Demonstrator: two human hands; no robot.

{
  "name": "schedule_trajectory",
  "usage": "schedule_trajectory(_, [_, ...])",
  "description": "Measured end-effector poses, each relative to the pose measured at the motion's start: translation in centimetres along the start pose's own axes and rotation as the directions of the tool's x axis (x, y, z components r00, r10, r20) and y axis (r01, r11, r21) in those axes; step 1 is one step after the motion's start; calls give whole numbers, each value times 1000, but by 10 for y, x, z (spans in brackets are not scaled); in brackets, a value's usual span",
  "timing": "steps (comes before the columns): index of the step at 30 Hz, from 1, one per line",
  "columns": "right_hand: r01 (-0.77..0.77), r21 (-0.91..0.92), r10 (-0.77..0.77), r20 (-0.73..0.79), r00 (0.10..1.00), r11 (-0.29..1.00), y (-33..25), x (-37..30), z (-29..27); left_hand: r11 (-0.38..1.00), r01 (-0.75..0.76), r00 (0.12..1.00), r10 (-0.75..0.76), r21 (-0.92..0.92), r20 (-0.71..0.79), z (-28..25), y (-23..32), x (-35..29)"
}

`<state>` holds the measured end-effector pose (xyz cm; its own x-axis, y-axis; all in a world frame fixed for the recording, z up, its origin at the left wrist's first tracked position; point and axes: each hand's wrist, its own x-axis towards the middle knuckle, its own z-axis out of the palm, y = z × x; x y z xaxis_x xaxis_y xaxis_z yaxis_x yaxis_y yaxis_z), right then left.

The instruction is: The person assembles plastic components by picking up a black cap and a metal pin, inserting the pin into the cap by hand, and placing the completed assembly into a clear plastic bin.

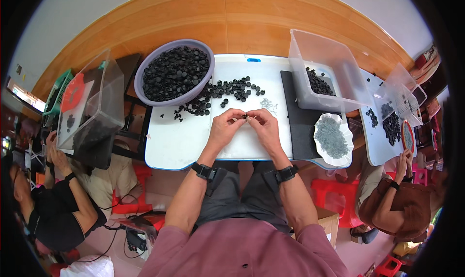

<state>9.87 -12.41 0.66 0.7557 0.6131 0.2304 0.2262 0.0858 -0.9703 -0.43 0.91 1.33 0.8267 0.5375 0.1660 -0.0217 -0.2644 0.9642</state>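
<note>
My left hand (pixel 224 127) and my right hand (pixel 264 127) meet over the white table (pixel 184 139), fingertips pinched together. Between them is a small black piece (pixel 245 116), mostly covered by the fingers, so its exact kind cannot be made out. Just beyond the hands lie loose round black caps (pixel 237 89), spread out from a purple basin (pixel 137 78) heaped with more of them. A little pile of small clear pieces (pixel 269 104) sits past my right hand. Several smaller black bits (pixel 178 116) are scattered left of my left hand.
Right of my hands, a black mat (pixel 302 131) bears a clear plastic bin (pixel 329 51) with black parts. A white scalloped dish (pixel 318 140) of small translucent pieces stands near the front edge. People work at either side, beside another clear bin (pixel 104 100) and a side table (pixel 375 148).
</note>
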Motion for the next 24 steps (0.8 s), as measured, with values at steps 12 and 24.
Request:
schedule_trajectory(12, [-185,209,175,67,982,960,-3,0,-6,996,-45,999,44,83,18,3,1,-1])
schedule_trajectory(24, [-141,240,157,-50,986,960,0,1,-7,839,93,926,125,535,-356,-16,-18,21])
